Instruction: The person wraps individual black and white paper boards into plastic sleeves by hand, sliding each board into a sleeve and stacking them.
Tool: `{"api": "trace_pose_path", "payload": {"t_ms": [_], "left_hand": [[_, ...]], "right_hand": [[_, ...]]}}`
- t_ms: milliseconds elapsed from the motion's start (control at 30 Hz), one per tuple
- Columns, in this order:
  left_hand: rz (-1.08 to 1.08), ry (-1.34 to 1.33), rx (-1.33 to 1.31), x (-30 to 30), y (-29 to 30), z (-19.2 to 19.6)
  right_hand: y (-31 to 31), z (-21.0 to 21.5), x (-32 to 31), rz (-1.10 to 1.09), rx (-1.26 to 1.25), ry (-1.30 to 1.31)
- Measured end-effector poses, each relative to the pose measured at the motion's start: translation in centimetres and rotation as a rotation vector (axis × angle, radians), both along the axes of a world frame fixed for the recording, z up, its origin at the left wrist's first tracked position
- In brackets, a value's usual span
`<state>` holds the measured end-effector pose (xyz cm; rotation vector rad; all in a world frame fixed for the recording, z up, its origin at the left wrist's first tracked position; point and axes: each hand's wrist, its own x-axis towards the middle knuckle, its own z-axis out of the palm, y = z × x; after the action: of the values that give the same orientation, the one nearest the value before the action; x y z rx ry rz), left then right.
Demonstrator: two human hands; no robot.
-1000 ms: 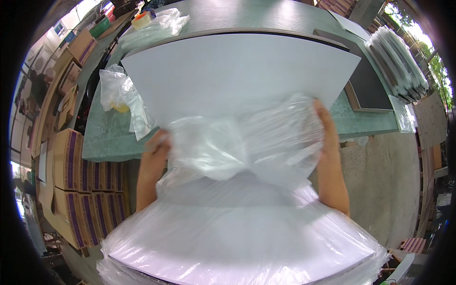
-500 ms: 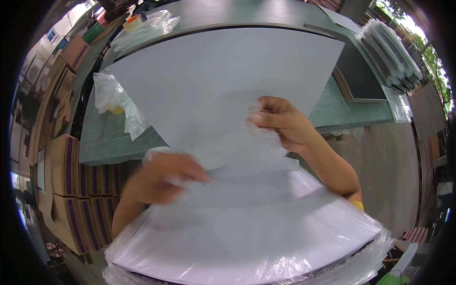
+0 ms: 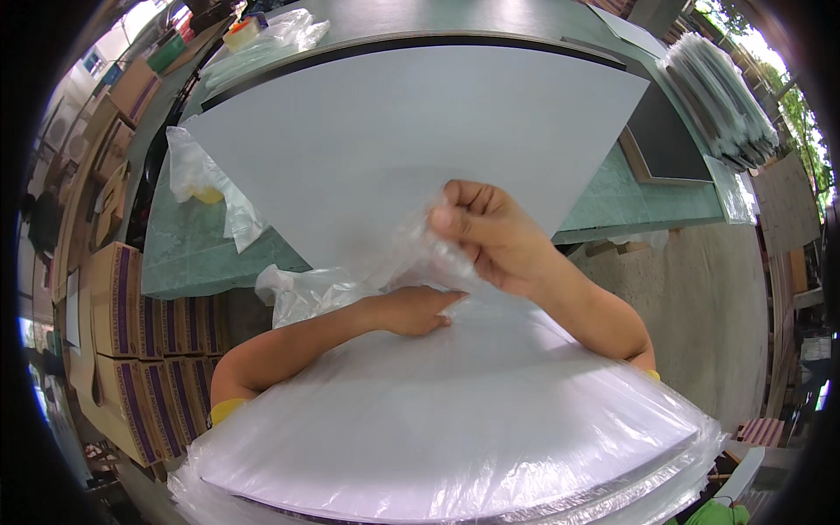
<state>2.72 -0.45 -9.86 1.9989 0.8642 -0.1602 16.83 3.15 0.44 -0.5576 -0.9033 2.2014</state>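
A large stack of flat white panels in clear plastic (image 3: 437, 420) fills the near side in front of me. My right hand (image 3: 503, 234) pinches a crumpled piece of clear plastic film (image 3: 411, 249) between thumb and fingers, held up above the stack's far edge. Below it, my left hand (image 3: 411, 311) reaches across at the film's lower part, back of the hand up. One finger points right and the thumb stands apart from it; the other fingers are partly hidden. Beyond both hands, a big plain light-grey panel (image 3: 420, 105) lies on the green table (image 3: 201, 271).
Crumpled plastic (image 3: 214, 179) lies at the table's left, with tape rolls (image 3: 242, 33) farther back. A dark board (image 3: 669, 131) and a stack of wrapped sheets (image 3: 717, 101) are at the right. Cardboard boxes (image 3: 122, 350) are piled on the left.
My left hand has swung right and inward, to just below the right hand. The right hand has shifted slightly left with the film, which now stands up more visibly.
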Motion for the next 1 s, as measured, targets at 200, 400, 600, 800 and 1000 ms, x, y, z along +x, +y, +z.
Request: {"api": "trace_pose_path", "payload": {"t_ms": [200,400,600,800,1000], "left_hand": [[-0.056,-0.113,0.525,-1.2,-2.5,8.7],[0.711,-0.466,0.81,-8.0,-0.2,8.1],[1.568,0.205,1.122,-20.7,-3.6,7.2],[0.999,-0.772,1.553,-14.2,0.3,9.3],[0.614,-0.821,0.556,-3.9,0.3,9.9]], "right_hand": [[2.3,-1.6,0.7,-0.155,0.027,-0.163],[5.2,-2.8,10.5,-0.471,0.063,0.023],[6.9,-1.9,15.8,-0.656,0.976,-0.598],[4.6,-1.4,6.2,-0.522,0.224,-0.341],[2.0,-3.7,3.4,-0.195,0.175,-0.362]]}}
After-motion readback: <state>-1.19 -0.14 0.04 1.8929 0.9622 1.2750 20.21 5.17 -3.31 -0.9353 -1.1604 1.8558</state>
